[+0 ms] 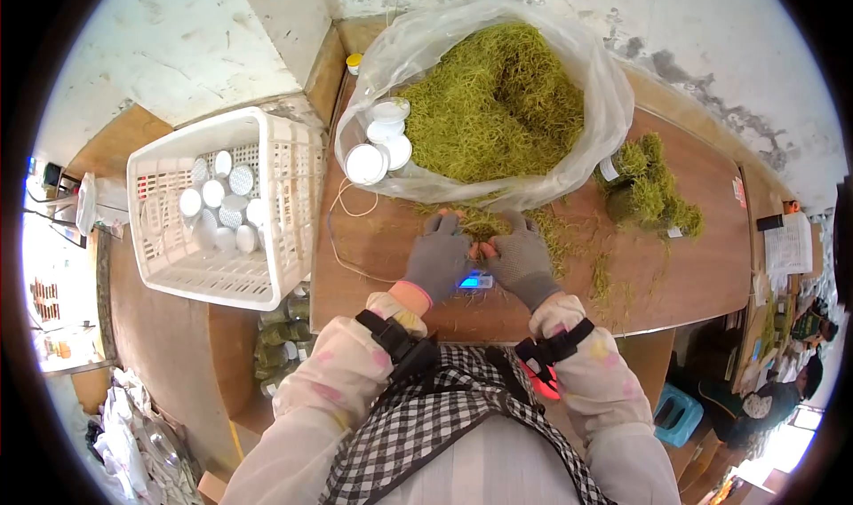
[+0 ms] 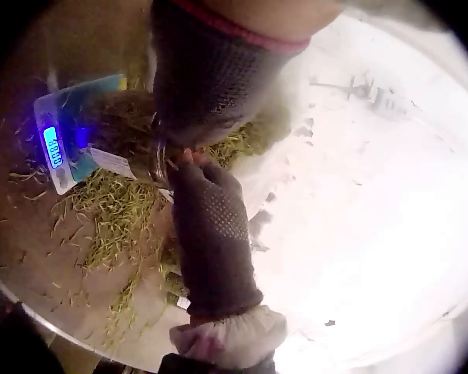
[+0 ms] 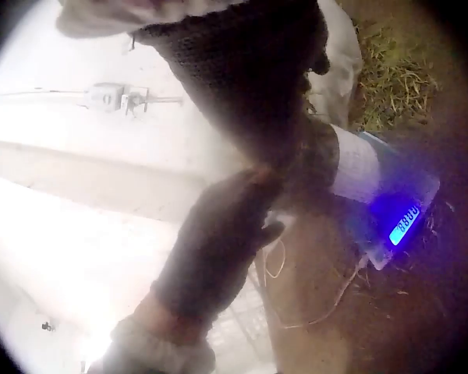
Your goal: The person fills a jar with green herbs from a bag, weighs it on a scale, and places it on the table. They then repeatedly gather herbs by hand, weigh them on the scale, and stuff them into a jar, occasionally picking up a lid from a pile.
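Observation:
A clear jar (image 2: 132,128) packed with dried green herb stands on a small digital scale (image 1: 476,281), whose display glows blue. A white label (image 2: 113,162) is stuck on the jar's side. Both hands wear grey knit gloves with bare fingertips. My left hand (image 1: 440,254) grips the jar's mouth from the left, and my right hand (image 1: 522,254) holds it from the right, thumbs on the near side. Herb shows between the hands in the head view. Most of the jar is hidden under the hands there.
Behind the hands, a large plastic bag (image 1: 613,105) is full of dried herb, with white lids (image 1: 366,163) at its left. Several herb-filled jars (image 1: 633,198) stand at right. A white basket (image 1: 293,176) of lidded jars is at left. Loose herb and a cable lie on the table (image 1: 684,283).

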The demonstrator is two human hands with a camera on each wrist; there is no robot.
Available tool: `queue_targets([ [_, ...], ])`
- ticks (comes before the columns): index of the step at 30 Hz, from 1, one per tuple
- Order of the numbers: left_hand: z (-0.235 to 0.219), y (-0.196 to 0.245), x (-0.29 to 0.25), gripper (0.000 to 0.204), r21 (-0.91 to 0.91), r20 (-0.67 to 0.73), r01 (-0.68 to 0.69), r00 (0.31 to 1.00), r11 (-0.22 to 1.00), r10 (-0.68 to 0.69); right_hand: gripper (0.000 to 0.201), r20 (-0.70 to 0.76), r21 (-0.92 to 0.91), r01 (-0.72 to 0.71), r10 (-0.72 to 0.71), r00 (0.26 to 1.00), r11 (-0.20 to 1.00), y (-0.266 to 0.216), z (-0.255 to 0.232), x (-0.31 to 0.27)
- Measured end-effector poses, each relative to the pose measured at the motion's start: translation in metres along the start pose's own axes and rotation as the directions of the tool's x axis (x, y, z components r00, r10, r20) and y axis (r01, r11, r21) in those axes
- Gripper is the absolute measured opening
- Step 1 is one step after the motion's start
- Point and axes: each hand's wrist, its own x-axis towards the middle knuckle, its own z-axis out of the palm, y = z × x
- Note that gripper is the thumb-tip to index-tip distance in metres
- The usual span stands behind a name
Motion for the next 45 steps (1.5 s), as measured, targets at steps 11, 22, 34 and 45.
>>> queue_targets([
  [11,0.006,0.010,0.001,0.018,-0.005,-0.078,0.126,0.989,0.992,-0.126,0.064,0.039,0.414,-0.226,0.231,0.972,0.882,0.111,0.012,-0.048],
  [22,-0.021,-0.021,-0.048,0.036,-0.366,-0.177,0.089,0.971,0.926,-0.163,0.121,0.123,-0.068,-0.446,0.451,0.884,0.893,0.074,0.054,-0.018],
  [34,-0.019,-0.046,-0.093,0.035,-0.377,-0.118,0.274,0.933,0.885,-0.339,0.035,0.057,0.273,-0.444,0.446,0.893,0.854,0.136,0.058,-0.021],
  [45,-0.031,-0.004,-0.055,0.052,-0.351,-0.225,-0.009,0.972,0.936,-0.075,0.021,-0.333,0.474,0.155,0.013,0.943,0.867,0.010,0.003,-0.016],
])
